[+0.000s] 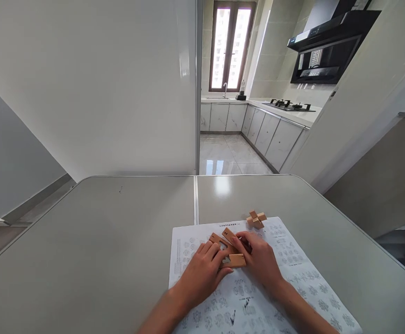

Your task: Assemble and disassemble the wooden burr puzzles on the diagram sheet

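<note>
Several notched wooden puzzle pieces lie together over a printed sheet (223,304). My left hand (204,273) grips this cluster from the left, its thumb near the front block (237,261) and its fingers by the rear-left piece (215,238). My right hand (260,260) closes its fingers on a numbered piece (228,233) that slants across the back of the cluster. Its inner fingertips are partly hidden. Behind my right hand, a cross-shaped wooden puzzle (256,219) rests at the sheet's far edge.
The sheet carries printed diagrams and lies on a grey table (112,255) with a seam (196,199) down its middle. Beyond the table stand a white wall panel (118,93) and a kitchen with cabinets (223,117), a gas hob (289,105) and a range hood (331,32).
</note>
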